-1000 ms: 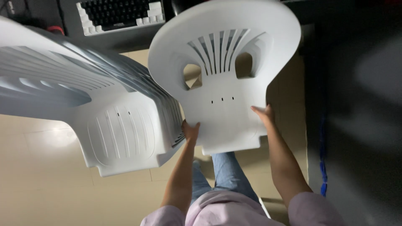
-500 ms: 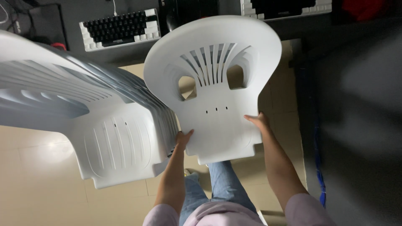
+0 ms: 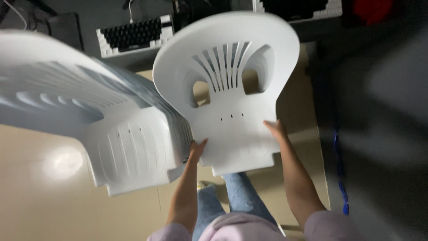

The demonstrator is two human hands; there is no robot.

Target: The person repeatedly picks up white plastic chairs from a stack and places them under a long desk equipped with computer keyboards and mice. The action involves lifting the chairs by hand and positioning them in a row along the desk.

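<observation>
The white chair gripped at its seat edges by the left hand and right hand is seen to be moulded plastic, smooth with a soft satin sheen. The stack of chairs just left of it is made of the same smooth white plastic. Below the chair, glossy beige floor tiles and blue denim trousers are seen; beyond it, a matt keyboard.

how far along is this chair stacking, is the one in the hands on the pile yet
Not yet. Done: a stack of white chairs already sits nested at the left. In hand: one white chair is held up, the left hand and right hand gripping the two sides of its seat, to the right of the stack and not nested in it. Left: getting this chair onto the stack.
</observation>
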